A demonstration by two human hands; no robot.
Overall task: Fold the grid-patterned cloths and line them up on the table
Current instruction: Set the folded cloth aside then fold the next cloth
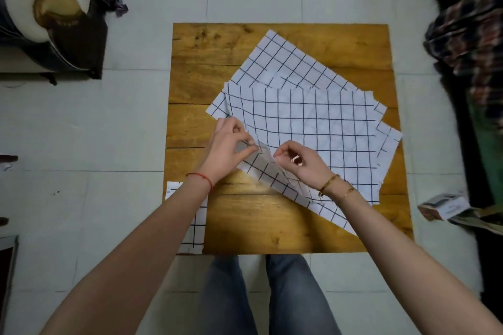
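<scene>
Head view: left hand [231, 141] and right hand [296, 160] pinching top grid cloth [313, 122] corner, frame centre; starting fold; next, carrying across squarely.

Bare forearms, a thin red thread [200, 177] around the left wrist, gold bracelets [336, 185] on the right, grey-blue jeans [261, 296] below.

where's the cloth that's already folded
In the head view, the folded cloth lies on the table's near-left corner, partly under the left forearm.
</scene>
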